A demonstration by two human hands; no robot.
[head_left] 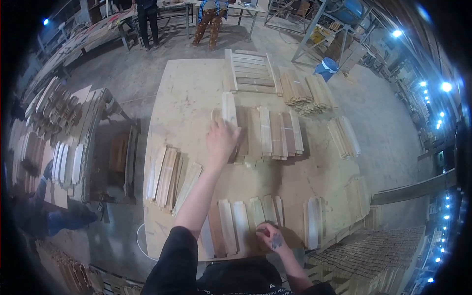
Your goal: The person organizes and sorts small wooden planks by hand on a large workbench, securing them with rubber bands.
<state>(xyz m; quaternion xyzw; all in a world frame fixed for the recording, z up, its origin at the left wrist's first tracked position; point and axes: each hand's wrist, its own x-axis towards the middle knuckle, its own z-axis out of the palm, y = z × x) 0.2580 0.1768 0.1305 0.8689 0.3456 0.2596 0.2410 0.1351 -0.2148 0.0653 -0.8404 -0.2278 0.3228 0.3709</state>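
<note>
My left hand (222, 141) reaches over the middle of the table, its fingers and thumb closed around a pale wooden slat (228, 105) that sticks out beyond them. That slat lies at the left end of a row of light and darker slats (270, 132). Close to my body, my right hand (272, 238) is curled, with thumb and fingers near each other; what they hold, if anything, is hidden. Just beyond it lie the near ends of several slats (240, 227), spread side by side along the table's near edge.
The plywood table (184, 88) carries more slat bundles: one at left (167, 177), some at far right (297, 88), and a slatted frame-like stack (251, 71). A blue bucket (326, 68) stands on the floor beyond. Another person's arm (46, 172) shows by the left table.
</note>
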